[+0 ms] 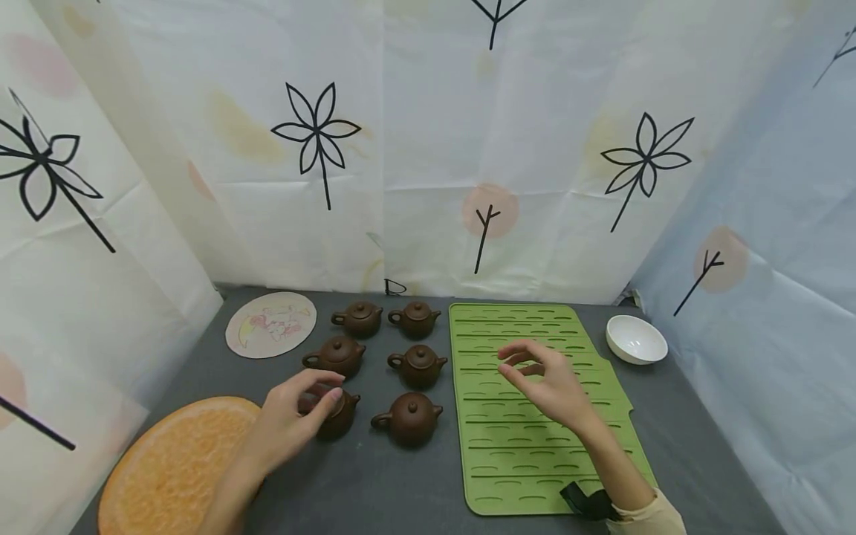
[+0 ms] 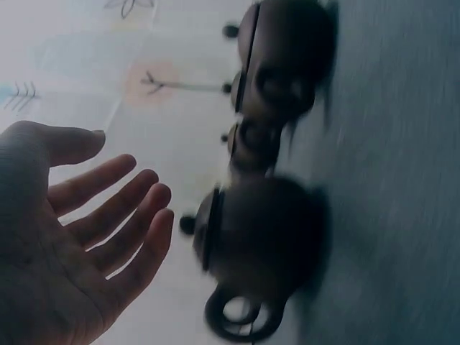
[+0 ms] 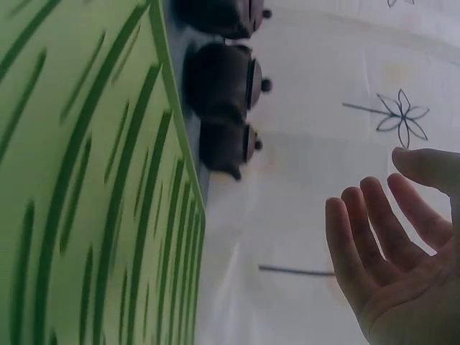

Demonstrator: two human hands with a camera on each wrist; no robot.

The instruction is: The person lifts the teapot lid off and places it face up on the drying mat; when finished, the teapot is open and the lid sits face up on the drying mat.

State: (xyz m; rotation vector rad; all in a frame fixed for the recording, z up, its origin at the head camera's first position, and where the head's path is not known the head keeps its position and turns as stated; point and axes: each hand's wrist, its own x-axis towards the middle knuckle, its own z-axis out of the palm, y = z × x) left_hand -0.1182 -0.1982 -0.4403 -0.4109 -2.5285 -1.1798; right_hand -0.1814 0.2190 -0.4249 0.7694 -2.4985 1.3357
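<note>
Several small brown teapots stand in two columns on the grey table (image 1: pixel 401 490). My left hand (image 1: pixel 328 386) hovers over the near-left teapot (image 1: pixel 339 417), with its fingers spread and relaxed. In the left wrist view the left hand's palm (image 2: pixel 93 237) faces that teapot (image 2: pixel 259 244) with a gap between them. My right hand (image 1: pixel 510 361) hangs above the green ribbed mat (image 1: pixel 528 446), fingers loosely bent and holding nothing. The right wrist view shows the right hand (image 3: pixel 388 244) empty above the mat (image 3: pixel 86 180), with teapots (image 3: pixel 223 79) past its edge.
A white bowl (image 1: pixel 635 339) sits right of the mat. A round picture coaster (image 1: pixel 270 324) lies at the back left, and an orange-slice mat (image 1: pixel 174 464) at the front left. Printed white sheets wall in the table on three sides.
</note>
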